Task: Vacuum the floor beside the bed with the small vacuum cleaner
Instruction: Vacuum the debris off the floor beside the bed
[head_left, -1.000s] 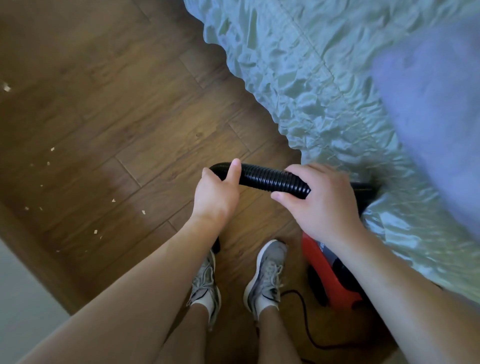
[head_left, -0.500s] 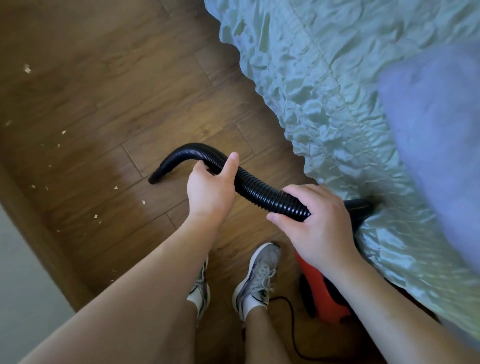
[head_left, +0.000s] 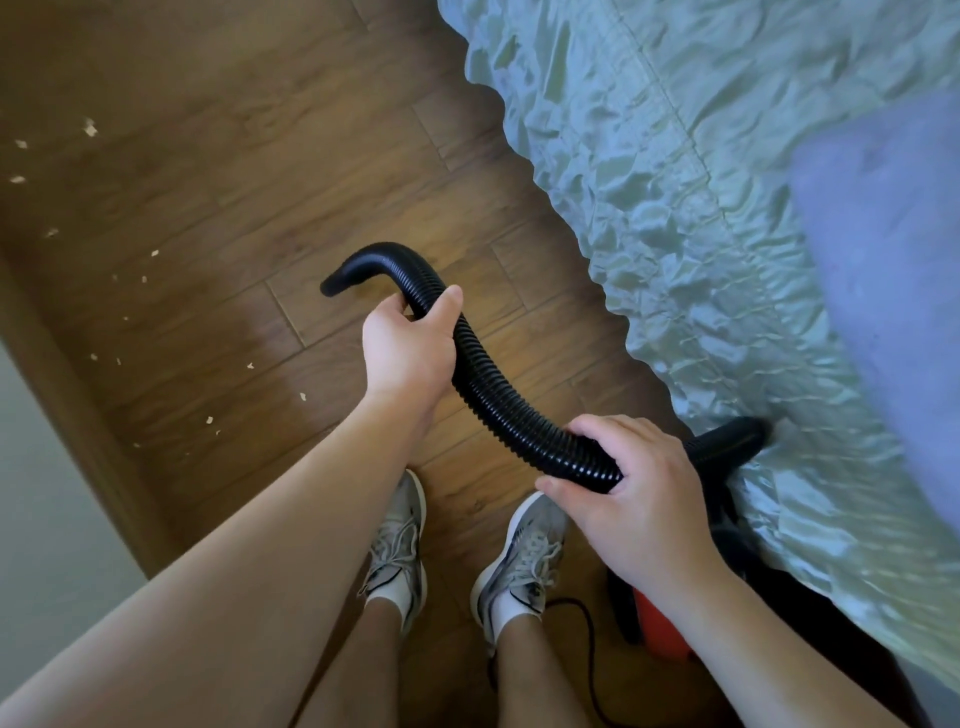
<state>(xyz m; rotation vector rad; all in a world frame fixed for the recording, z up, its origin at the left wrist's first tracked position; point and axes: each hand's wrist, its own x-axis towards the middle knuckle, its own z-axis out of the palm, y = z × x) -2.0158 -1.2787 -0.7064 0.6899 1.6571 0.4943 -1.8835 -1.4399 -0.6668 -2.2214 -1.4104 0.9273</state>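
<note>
You have both hands on the black ribbed hose (head_left: 488, 395): your left hand (head_left: 405, 353) has its grip closed around it near the curved free end, and your right hand (head_left: 639, 493) has its grip wrapped around it closer to the red vacuum cleaner (head_left: 660, 629), which sits on the wooden floor (head_left: 249, 197) just beside the bed (head_left: 675, 156), by your right shoe. Pale crumbs (head_left: 208, 420) lie scattered to your left.
</note>
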